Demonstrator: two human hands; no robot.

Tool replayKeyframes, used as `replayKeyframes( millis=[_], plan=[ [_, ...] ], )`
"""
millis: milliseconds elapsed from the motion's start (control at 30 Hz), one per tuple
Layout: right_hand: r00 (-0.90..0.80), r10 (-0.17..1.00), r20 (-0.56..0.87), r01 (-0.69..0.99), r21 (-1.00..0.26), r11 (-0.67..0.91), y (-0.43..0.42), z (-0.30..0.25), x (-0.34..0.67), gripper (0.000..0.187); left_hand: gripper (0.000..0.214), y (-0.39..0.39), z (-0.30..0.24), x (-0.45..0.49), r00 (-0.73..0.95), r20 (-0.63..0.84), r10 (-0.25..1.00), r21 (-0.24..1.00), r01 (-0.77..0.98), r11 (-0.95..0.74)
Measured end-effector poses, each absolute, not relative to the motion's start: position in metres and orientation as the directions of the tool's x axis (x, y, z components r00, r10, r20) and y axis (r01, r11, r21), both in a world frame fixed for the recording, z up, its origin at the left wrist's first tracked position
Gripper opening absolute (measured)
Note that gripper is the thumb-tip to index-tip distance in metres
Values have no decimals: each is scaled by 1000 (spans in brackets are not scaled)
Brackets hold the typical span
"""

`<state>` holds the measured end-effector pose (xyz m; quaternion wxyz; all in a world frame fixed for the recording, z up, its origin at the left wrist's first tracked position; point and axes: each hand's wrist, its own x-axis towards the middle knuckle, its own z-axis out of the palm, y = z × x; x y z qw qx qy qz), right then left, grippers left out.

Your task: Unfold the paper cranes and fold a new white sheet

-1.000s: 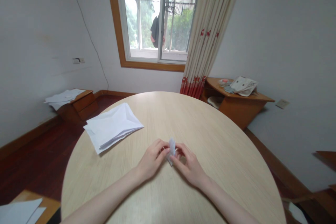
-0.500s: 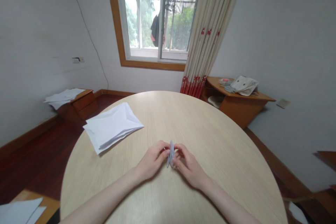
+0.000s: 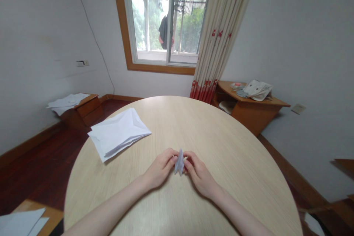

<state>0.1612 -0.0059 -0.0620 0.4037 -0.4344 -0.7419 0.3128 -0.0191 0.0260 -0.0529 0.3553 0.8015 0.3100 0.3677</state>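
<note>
A small folded piece of white paper [image 3: 179, 163] stands on edge on the round light-wood table [image 3: 226, 155], near its front middle. My left hand [image 3: 160, 169] pinches the paper from the left with curled fingers. My right hand [image 3: 199, 175] pinches it from the right, fingers curled too. Both wrists rest low on the tabletop. The paper's lower part is hidden between my fingertips.
A stack of folded white sheets [image 3: 118, 132] lies on the table's left side. A low wooden cabinet with papers [image 3: 74, 105] stands at the left wall. A wooden corner shelf with a cloth bag [image 3: 254, 97] is at the right, beside a curtain [image 3: 218, 40].
The paper piece has been turned and pressed narrower between my fingertips, and sits slightly lower. Both hands stay in about the same spot.
</note>
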Motion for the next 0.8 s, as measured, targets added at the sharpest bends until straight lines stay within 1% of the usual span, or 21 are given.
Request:
replayKeyframes(
  millis=[200,333,500,667,733,800],
  plan=[
    [-278,895,350,419,-794,441,-8,-59,161,28,29,21,-50,-20,522,400,754,737,305,-603],
    [-271,901,338,405,-809,425,-10,-57,160,26,26,18,-48,-19,488,404,774,736,329,-592],
    [-260,908,328,404,-817,410,-11,-57,157,24,21,16,-48,-16,458,383,802,800,270,-536],
    [-253,910,328,438,-800,410,-12,-58,156,22,19,14,-53,-13,421,297,857,912,140,-385],
    [-262,911,319,432,-805,406,-12,-57,156,23,21,14,-52,-12,413,276,868,921,144,-362],
    [-274,911,307,418,-816,400,-12,-56,156,24,23,14,-49,-12,414,273,868,906,192,-377]
  ],
)
